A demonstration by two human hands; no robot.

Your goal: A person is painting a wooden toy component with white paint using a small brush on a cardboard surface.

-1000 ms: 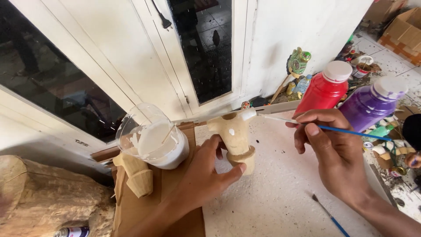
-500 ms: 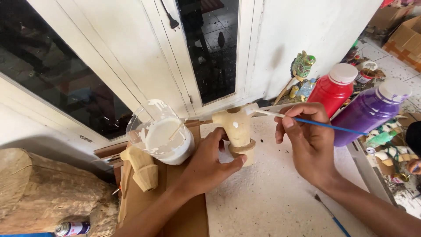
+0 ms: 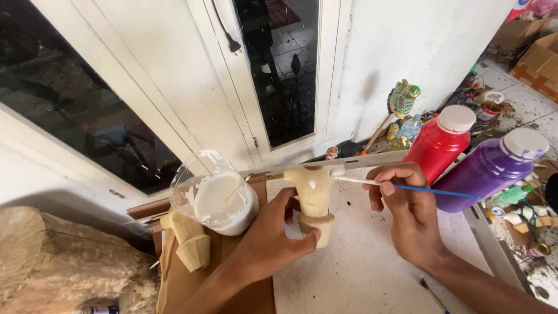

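My left hand (image 3: 268,235) grips an unpainted wooden figure (image 3: 314,200) by its base and holds it upright over the white work surface (image 3: 354,273). A small white dab sits on the figure's chest. My right hand (image 3: 407,218) pinches a thin blue-handled paintbrush (image 3: 407,187). Its white-loaded tip touches the figure's right shoulder. A clear plastic cup of white paint (image 3: 215,195) stands just left of the figure.
A second bare wooden figure (image 3: 189,241) lies on brown cardboard (image 3: 192,285). A red paint bottle (image 3: 442,142) and a purple one (image 3: 491,168) stand at the right. A log (image 3: 52,267) lies at the left. Another brush (image 3: 436,293) rests near the front. Clutter lies along the wall.
The view has shifted a little. The brush tip stays at the figure's shoulder, and a white dab now shows on its chest. Both hands keep their grips.
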